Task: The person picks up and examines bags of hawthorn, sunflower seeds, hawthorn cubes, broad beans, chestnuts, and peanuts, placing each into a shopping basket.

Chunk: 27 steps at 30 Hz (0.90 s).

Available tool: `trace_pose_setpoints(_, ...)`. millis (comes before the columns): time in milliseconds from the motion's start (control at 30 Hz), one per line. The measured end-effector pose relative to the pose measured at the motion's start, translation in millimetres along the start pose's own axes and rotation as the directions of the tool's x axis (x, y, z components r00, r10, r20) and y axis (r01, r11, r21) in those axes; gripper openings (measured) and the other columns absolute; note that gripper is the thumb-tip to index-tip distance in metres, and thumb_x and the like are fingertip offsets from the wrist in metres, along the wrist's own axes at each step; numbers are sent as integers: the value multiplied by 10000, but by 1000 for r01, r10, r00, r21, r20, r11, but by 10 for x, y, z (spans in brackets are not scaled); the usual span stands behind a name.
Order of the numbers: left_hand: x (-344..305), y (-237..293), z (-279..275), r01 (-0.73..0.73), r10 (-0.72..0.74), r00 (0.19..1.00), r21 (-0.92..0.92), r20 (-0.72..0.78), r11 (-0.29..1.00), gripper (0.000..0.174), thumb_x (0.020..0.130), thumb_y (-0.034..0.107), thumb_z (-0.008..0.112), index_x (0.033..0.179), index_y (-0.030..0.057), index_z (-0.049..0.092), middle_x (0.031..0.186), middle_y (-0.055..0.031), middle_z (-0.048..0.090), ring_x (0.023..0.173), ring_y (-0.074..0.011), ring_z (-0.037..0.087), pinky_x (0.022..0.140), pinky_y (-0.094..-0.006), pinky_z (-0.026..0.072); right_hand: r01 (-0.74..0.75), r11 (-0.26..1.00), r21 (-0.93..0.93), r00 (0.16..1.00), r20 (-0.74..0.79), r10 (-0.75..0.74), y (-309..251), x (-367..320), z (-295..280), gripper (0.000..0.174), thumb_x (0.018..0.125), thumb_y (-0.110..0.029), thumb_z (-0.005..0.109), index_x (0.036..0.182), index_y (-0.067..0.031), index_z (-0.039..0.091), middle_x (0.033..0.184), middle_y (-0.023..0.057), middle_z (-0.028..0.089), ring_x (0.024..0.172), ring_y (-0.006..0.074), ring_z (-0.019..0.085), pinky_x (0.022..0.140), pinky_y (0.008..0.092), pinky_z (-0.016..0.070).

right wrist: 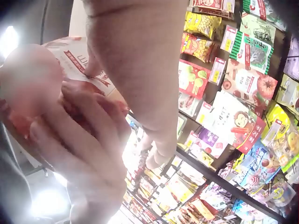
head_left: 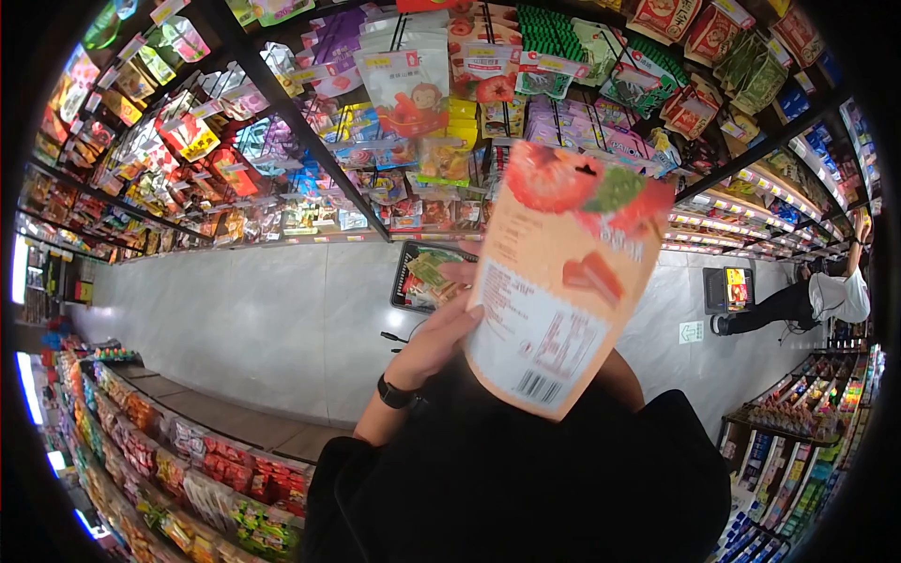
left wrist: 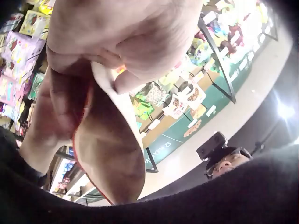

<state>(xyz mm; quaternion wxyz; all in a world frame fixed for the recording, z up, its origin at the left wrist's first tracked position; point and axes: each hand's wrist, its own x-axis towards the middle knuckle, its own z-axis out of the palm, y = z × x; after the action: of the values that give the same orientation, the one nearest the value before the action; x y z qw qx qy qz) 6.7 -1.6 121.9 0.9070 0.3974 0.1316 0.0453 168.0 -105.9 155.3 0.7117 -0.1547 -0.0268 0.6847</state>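
Observation:
A large peach-coloured snack pouch (head_left: 554, 281), with red fruit on it, is held up tilted, its printed back and barcode towards the head camera. The left hand (head_left: 434, 338) grips its left edge, thumb on the back. In the right wrist view the spread fingers of the left hand (right wrist: 84, 140) lie over the pouch's front (right wrist: 77, 58). My right hand (right wrist: 140, 70) touches the front with its thumb, other fingers loosely bent; the pouch hides this hand in the head view. The left wrist view shows the pouch's folded base (left wrist: 112, 149) under the left hand (left wrist: 126, 37).
Racks of hanging snack bags (head_left: 404, 89) stand ahead. On the grey floor (head_left: 235, 319) sits a black basket (head_left: 402, 298) with packets in it. At the right are a person (head_left: 840, 296) and another basket (head_left: 717, 291). Low shelves (head_left: 225, 469) run along the lower left.

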Motion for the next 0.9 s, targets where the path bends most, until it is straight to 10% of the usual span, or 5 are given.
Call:
trace_pose_setpoints(233,259,191,-601,205,-190,975,-132,115,970,432,1058,250,432,1443,54,420,1323,-43,572,1182,-176,575,983,-347,478,184,820,-541,977,190,-93,17,817,-473,378,924,-174,668,1235,-8,531,1039,116,676,933,187,671,818,325,553)
trace_pose_setpoints(400,457,152,-1279,-258,272,960,557,59,790,498,1042,372,446,1418,47,440,1299,-135,601,1085,-267,638,905,-366,538,221,620,-753,887,-109,-449,-212,960,-503,278,950,-137,657,1203,-32,611,976,-1,685,851,58,625,757,245,510)
trace_pose_setpoints(467,646,332,-1131,77,-107,990,-269,-96,960,532,1045,381,439,1452,41,403,1339,-151,578,1149,-294,614,951,-391,524,282,631,-722,815,-166,-554,-432,1037,-558,210,946,-126,665,1134,-37,637,964,-16,678,834,24,603,723,211,491)
trace_pose_setpoints(567,901,735,-1036,144,-108,989,-450,105,881,582,1031,454,409,1423,25,433,1420,-145,517,1262,-318,536,1070,-482,439,306,582,-754,718,-219,-661,-813,1094,-752,195,942,-146,680,1105,-43,651,931,-28,676,796,8,593,696,192,478)
trace_pose_setpoints(900,2398,550,-1056,-25,94,947,221,-308,975,352,1000,153,561,1330,46,501,1193,-59,635,1030,-145,625,884,-340,548,343,469,-814,694,-116,-710,-2133,1866,-1602,166,949,-166,678,1054,-40,651,855,-77,627,709,-16,501,620,183,399)
